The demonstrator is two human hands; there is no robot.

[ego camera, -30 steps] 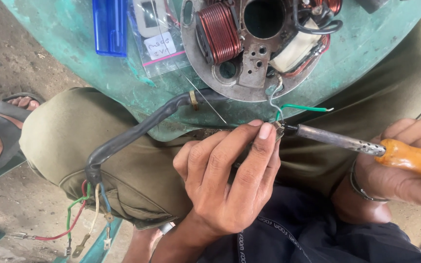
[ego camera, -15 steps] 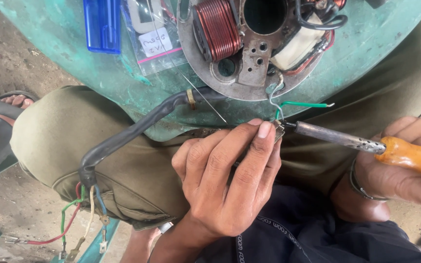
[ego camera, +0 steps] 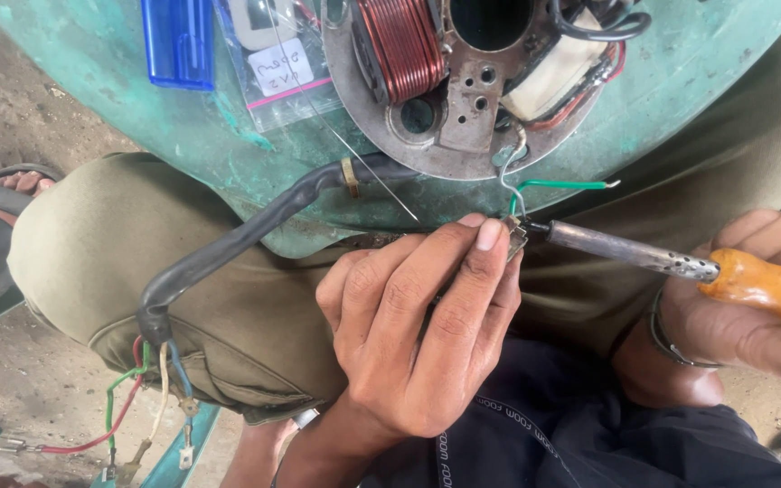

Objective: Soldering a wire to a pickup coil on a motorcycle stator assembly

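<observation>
The round, green-painted, worn counter [ego camera: 228, 136] carries the work at its near edge, within reach of a person seated with a knee in olive trousers [ego camera: 137, 271] tucked under the rim.

On it lies a round grey metal stator plate [ego camera: 463, 126] with a copper-red wound coil [ego camera: 401, 45] and a white-taped coil [ego camera: 549, 77]. It sits close to the edge, apparently so that its thin leads can hang over towards the hands.

A thick black sheathed cable [ego camera: 246, 235] runs from the plate over the knee and ends in loose red, green, white and blue wires with small terminals [ego camera: 137, 407], hanging clear of the joint.

The left hand [ego camera: 418, 334] is closed, thumb and fingertips pinching a small metal terminal [ego camera: 515, 237] where a white lead and a green wire [ego camera: 562, 185] come down; the grip appears to steady the part.

The right hand [ego camera: 743, 316] is clamped around the orange wooden handle of a soldering iron [ego camera: 680, 267], its metal tip touching the terminal. The hands are apart, joined only through the iron.

At the far edge lie a blue translucent plastic lighter [ego camera: 178, 41] and, just beside it, a clear plastic bag with a pink seal strip and a white handwritten label [ego camera: 282, 68].
</observation>
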